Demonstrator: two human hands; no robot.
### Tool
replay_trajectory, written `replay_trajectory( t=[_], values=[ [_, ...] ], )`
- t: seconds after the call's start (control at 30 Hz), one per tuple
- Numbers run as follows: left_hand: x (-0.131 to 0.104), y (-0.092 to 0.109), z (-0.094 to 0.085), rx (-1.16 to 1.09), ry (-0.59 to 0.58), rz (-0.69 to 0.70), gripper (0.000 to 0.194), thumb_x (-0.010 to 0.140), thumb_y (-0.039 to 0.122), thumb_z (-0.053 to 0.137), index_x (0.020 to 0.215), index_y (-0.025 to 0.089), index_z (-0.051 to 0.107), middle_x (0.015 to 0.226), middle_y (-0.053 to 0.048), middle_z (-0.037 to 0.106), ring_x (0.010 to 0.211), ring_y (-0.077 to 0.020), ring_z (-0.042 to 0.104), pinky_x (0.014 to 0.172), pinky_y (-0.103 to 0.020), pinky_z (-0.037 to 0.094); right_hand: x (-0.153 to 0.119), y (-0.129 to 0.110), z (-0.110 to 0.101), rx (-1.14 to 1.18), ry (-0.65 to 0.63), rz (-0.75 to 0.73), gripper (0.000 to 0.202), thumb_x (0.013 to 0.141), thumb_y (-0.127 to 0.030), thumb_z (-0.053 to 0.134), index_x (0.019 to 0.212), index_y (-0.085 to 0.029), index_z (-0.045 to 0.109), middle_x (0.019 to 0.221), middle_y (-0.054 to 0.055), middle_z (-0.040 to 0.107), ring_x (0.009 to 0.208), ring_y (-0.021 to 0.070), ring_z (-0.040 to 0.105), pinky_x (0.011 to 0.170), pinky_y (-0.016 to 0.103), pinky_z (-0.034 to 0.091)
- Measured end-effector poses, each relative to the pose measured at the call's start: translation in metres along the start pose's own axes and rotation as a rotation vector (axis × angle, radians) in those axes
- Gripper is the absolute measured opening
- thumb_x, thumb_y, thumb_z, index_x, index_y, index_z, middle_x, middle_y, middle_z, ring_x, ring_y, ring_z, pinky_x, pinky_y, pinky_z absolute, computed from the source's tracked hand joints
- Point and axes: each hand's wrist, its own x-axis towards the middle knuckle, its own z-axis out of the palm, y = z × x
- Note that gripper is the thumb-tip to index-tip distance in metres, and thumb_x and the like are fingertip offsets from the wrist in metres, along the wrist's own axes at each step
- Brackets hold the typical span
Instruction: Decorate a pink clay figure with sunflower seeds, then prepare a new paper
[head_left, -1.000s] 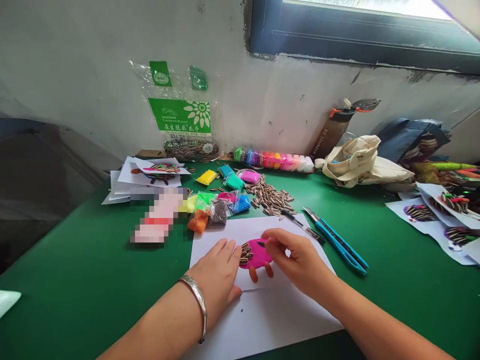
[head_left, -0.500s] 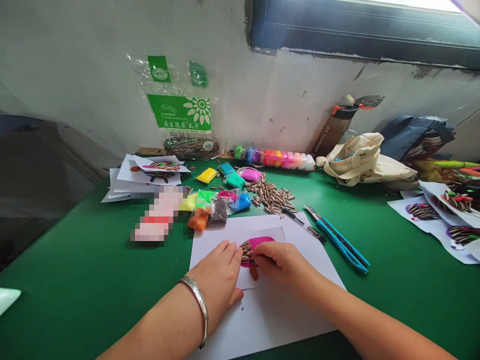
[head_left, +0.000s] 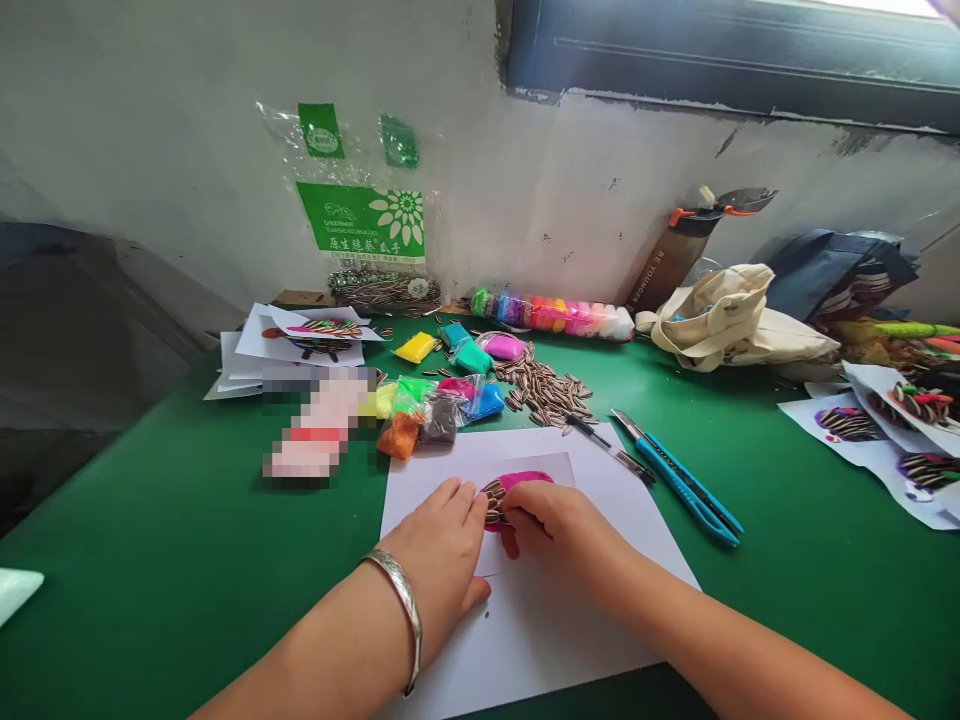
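Probably soft, light and easily dented: lies as a magenta clay shape (head_left: 525, 477) on a small paper sheet (head_left: 562, 467) between both hands, with striped sunflower seeds (head_left: 493, 502) on its left part. See left hand (head_left: 439, 532) flat beside the seeds, fingers extended, and right hand (head_left: 559, 522) curled over the clay; cannot tell whether pinching a seed. Best lifted by the sheet's edges, not the clay.

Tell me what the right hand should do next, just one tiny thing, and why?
Maybe the right hand should press down gently where it is. Its fingertips are right by the striped seeds on the pink shape, and some pink is bare, so a seed could fit there. I can't see whether it holds one, so that's my guess.
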Motion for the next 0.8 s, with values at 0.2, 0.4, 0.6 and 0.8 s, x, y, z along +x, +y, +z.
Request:
replay_trajectory(
  t=[0.2, 0.4, 0.6, 0.8],
  values=[
    [0.000, 0.000, 0.003, 0.035, 0.027, 0.004, 0.069, 0.079, 0.038, 0.066, 0.135, 0.003, 0.045, 0.138, -0.020, 0.048, 0.130, -0.0334, 0.039, 0.109, -0.043, 0.032, -0.003, -0.007, -0.005, 0.011, 0.029, 0.069, 0.022, 0.089, -0.011, 0.043, 0.075, -0.021, 0.057, 0.071, -0.005, 0.063, 0.065, 0.0094, 0.055, 0.059, 0.020, 0.036],
    [-0.001, -0.001, 0.003, -0.025, 0.065, 0.016, 0.064, 0.078, 0.036, 0.066, 0.131, 0.006, 0.049, 0.137, -0.020, 0.049, 0.130, -0.0328, 0.039, 0.107, -0.044, 0.033, -0.010, -0.010, -0.018, -0.069, 0.033, -0.025, 0.023, 0.086, -0.010, 0.050, 0.076, -0.022, 0.067, 0.086, -0.001, 0.063, 0.077, 0.0112, 0.058, 0.068, 0.021, 0.041],
    [-0.002, 0.000, 0.001, -0.053, 0.060, 0.014, 0.061, 0.077, 0.034, 0.067, 0.129, 0.007, 0.051, 0.134, -0.019, 0.052, 0.127, -0.0327, 0.042, 0.107, -0.043, 0.033, -0.008, -0.007, -0.014, -0.146, 0.040, -0.056, 0.025, 0.089, -0.012, 0.049, 0.075, -0.020, 0.068, 0.084, 0.002, 0.063, 0.076, 0.0137, 0.058, 0.070, 0.023, 0.043],
    [-0.001, 0.000, 0.005, -0.042, 0.069, 0.030, 0.064, 0.079, 0.036, 0.066, 0.131, 0.003, 0.049, 0.135, -0.021, 0.050, 0.129, -0.0339, 0.039, 0.108, -0.043, 0.030, -0.007, -0.001, -0.009, -0.144, 0.044, -0.090, 0.025, 0.093, -0.015, 0.046, 0.077, -0.020, 0.065, 0.085, 0.002, 0.062, 0.077, 0.0135, 0.057, 0.072, 0.024, 0.043]
  ],
)
